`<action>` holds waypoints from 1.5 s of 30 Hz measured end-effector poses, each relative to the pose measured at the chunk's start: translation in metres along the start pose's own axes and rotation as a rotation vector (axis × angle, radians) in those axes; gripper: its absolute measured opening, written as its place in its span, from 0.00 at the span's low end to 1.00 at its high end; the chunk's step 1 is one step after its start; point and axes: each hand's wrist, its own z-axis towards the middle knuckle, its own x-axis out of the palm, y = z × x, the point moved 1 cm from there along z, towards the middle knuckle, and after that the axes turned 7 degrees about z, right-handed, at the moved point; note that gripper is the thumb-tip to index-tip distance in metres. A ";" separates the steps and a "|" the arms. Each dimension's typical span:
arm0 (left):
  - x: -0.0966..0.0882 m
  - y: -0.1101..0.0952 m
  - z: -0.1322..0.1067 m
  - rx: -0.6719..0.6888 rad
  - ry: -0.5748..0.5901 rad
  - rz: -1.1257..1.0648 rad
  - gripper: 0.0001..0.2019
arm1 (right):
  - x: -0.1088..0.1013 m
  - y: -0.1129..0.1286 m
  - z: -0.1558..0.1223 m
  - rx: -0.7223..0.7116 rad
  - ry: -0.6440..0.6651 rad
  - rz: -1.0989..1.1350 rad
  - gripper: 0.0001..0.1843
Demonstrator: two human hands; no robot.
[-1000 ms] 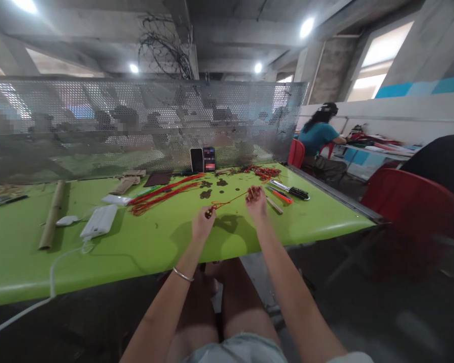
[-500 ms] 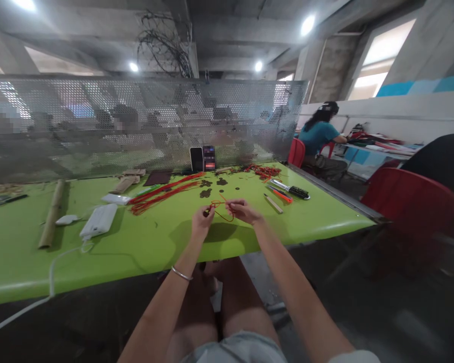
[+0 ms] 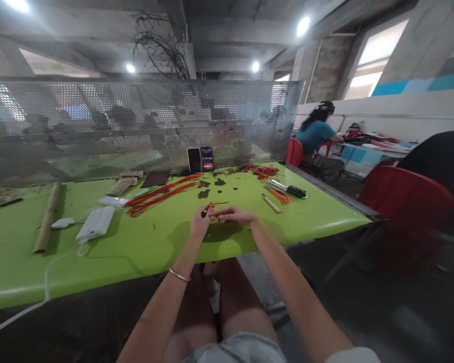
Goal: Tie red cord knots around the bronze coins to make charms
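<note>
Above the green table, my left hand (image 3: 201, 220) pinches a thin red cord (image 3: 220, 203), and part of a loop shows over its fingertips. My right hand (image 3: 237, 216) is close against the left one, its fingers closed on the same cord. A short red piece hangs below the right fingertips. The fingers hide most of the cord between the hands. Just beyond them lie several dark round coin-like discs (image 3: 203, 193). A bundle of long red cords (image 3: 146, 200) stretches across the table to the left of the hands.
Right of my hands lie a pale stick (image 3: 271, 203), an orange-handled tool (image 3: 280, 195) and a black-handled tool (image 3: 296, 191). A white power bank (image 3: 95, 224) and bamboo tube (image 3: 47, 218) lie left. Two phones (image 3: 194, 160) lean against the perforated screen (image 3: 234, 121). A person (image 3: 316, 133) sits at right.
My right hand has moved left, up to my left hand. The wide cord loop between them has become smaller and mostly hidden. The view has shifted slightly.
</note>
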 end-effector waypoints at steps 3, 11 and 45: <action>0.000 -0.001 0.000 0.002 0.001 -0.006 0.10 | -0.002 -0.002 0.000 0.007 -0.018 -0.033 0.20; 0.000 -0.002 -0.001 0.001 0.000 -0.025 0.11 | -0.008 -0.007 0.003 0.030 -0.069 -0.079 0.21; 0.004 0.005 0.000 0.098 0.147 -0.043 0.19 | -0.017 -0.013 0.010 -0.122 -0.474 -0.209 0.13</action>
